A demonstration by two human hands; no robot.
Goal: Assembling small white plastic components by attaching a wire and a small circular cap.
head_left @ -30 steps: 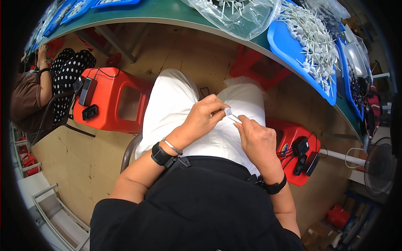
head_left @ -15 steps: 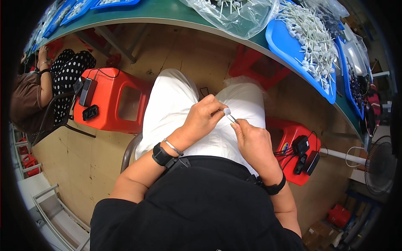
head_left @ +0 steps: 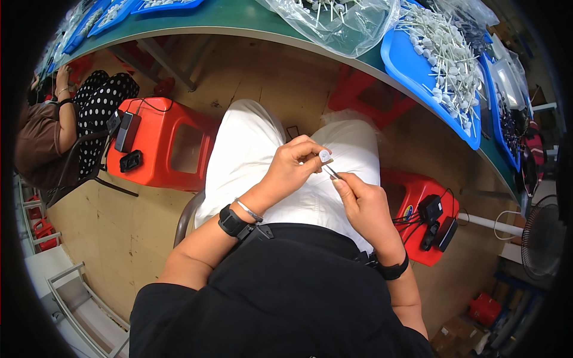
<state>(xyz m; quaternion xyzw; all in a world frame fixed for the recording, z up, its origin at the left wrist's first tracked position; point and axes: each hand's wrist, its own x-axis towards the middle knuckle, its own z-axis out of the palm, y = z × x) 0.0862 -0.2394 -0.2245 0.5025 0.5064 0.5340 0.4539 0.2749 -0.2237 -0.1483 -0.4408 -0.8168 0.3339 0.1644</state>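
And here we are above the lap, with both hands busy! The left hand [head_left: 297,160] pinches a small white piece [head_left: 324,156] between thumb and fingers, its round face turned up. From the other side comes the right hand [head_left: 363,200], closed around slim metal tweezers, by the look of them [head_left: 332,172], tips angled at the piece. Touching or just short? Too small to call!

Now the danger: that pinch covers only an edge, so a hard push from the tweezers could twist the piece or pop it free. The tips might also skid off the face and jab the left fingertips, so close are they. And there's no worktop [head_left: 239,18] underneath; a slip would likely mean the trousers [head_left: 242,140] or the floor [head_left: 149,238]. Up right, the blue tray [head_left: 403,64] sits well apart, heaped with white stemmed parts [head_left: 447,65].
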